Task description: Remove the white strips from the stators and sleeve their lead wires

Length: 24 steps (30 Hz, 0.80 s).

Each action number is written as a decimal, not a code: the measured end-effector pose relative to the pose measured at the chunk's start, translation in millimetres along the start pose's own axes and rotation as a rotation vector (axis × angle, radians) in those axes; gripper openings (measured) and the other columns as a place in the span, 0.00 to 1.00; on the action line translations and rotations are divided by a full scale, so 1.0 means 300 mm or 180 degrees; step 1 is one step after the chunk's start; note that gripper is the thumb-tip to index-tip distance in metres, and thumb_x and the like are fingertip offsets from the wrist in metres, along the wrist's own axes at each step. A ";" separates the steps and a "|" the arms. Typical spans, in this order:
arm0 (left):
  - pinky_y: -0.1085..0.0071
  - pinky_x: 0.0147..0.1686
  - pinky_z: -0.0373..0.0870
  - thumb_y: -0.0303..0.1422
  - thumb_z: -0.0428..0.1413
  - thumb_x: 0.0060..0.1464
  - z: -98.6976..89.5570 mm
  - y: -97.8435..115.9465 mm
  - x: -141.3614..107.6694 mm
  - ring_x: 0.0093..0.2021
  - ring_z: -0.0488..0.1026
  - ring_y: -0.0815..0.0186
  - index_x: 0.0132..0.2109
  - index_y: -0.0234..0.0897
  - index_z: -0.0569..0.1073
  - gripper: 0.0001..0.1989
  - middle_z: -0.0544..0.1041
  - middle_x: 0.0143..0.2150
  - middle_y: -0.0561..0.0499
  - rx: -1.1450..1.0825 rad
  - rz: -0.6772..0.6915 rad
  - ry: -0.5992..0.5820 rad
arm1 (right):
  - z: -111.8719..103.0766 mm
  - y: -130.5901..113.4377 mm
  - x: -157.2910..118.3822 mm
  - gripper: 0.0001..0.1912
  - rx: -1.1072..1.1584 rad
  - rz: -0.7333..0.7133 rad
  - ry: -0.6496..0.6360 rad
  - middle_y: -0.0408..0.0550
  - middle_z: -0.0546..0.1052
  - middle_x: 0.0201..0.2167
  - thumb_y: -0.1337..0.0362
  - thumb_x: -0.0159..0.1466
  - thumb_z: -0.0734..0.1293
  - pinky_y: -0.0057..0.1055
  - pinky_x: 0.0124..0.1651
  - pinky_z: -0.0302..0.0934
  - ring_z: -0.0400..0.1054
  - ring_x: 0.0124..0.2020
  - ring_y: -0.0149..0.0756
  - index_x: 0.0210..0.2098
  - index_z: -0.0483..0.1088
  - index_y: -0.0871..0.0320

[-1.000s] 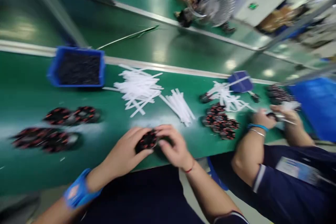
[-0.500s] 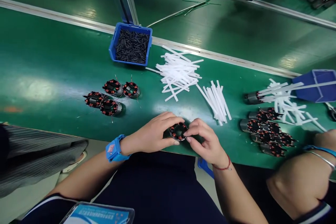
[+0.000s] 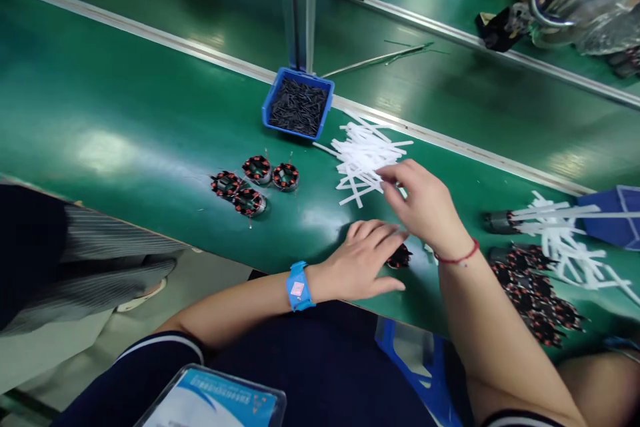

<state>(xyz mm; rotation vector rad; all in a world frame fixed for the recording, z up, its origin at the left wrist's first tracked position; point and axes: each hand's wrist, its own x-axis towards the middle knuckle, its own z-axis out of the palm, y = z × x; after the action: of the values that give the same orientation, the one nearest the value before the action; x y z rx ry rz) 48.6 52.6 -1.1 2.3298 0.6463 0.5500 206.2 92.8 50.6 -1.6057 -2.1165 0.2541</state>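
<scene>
On the green bench (image 3: 150, 133), white strips (image 3: 365, 152) and a blue bin (image 3: 268, 117) are set. Over the strips the right hand (image 3: 420, 203) is held, thumb narrowly parted from forefinger, any grip unclear; beside the left hand (image 3: 361, 267), a black, orange-flecked ring (image 3: 400, 257) is partly hidden by the spread fingers.

The green bench (image 3: 150, 113) bears coil rings (image 3: 253, 205), a blue bin (image 3: 273, 101), white strips (image 3: 367, 153) (loosely heaped) and, apparently, a second bin (image 3: 607, 220).

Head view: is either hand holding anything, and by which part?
Can't tell: right hand overlaps white strips; left hand partly hides a dark coil part.
</scene>
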 end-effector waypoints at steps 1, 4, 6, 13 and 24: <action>0.57 0.57 0.56 0.48 0.55 0.53 -0.030 -0.007 -0.021 0.58 0.58 0.53 0.61 0.34 0.59 0.34 0.66 0.58 0.41 0.0058 0.0041 0.0167 | 0.021 -0.020 0.056 0.11 -0.0100 -0.0207 -0.0136 0.50 0.74 0.37 0.69 0.63 0.61 0.34 0.41 0.61 0.67 0.39 0.40 0.42 0.71 0.57; 0.57 0.56 0.55 0.42 0.52 0.58 -0.159 -0.064 -0.118 0.56 0.61 0.56 0.55 0.37 0.65 0.21 0.70 0.54 0.43 0.0480 -0.0287 0.0851 | 0.102 -0.086 0.219 0.12 -0.0437 -0.0760 -0.0352 0.53 0.73 0.40 0.69 0.63 0.59 0.36 0.41 0.58 0.65 0.41 0.43 0.44 0.70 0.58; 0.57 0.54 0.57 0.36 0.51 0.59 -0.244 -0.118 -0.183 0.54 0.63 0.57 0.50 0.38 0.69 0.13 0.72 0.50 0.45 0.0884 -0.0803 0.1211 | 0.162 -0.116 0.328 0.14 -0.0745 -0.0907 -0.0301 0.56 0.73 0.40 0.69 0.65 0.56 0.38 0.41 0.56 0.63 0.42 0.46 0.44 0.70 0.61; 0.52 0.52 0.58 0.35 0.57 0.53 -0.324 -0.227 -0.183 0.55 0.60 0.48 0.50 0.34 0.70 0.18 0.68 0.53 0.40 0.2004 -0.1592 0.0898 | 0.342 -0.110 0.604 0.15 -0.1275 -0.0534 -0.0222 0.63 0.73 0.39 0.74 0.62 0.55 0.43 0.42 0.51 0.62 0.42 0.49 0.38 0.72 0.68; 0.57 0.42 0.61 0.40 0.50 0.60 -0.278 -0.132 -0.211 0.45 0.65 0.54 0.39 0.34 0.72 0.14 0.72 0.47 0.41 0.1572 -0.1132 0.0251 | 0.341 -0.121 0.634 0.13 -0.1103 -0.0117 -0.0103 0.63 0.74 0.37 0.75 0.60 0.56 0.44 0.44 0.52 0.66 0.40 0.48 0.36 0.72 0.69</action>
<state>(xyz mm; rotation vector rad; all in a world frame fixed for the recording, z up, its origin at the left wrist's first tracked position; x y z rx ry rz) -58.0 82.2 16.8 2.5548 1.3266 0.3437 87.8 275.2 24.5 -1.7563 -2.3088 -0.1068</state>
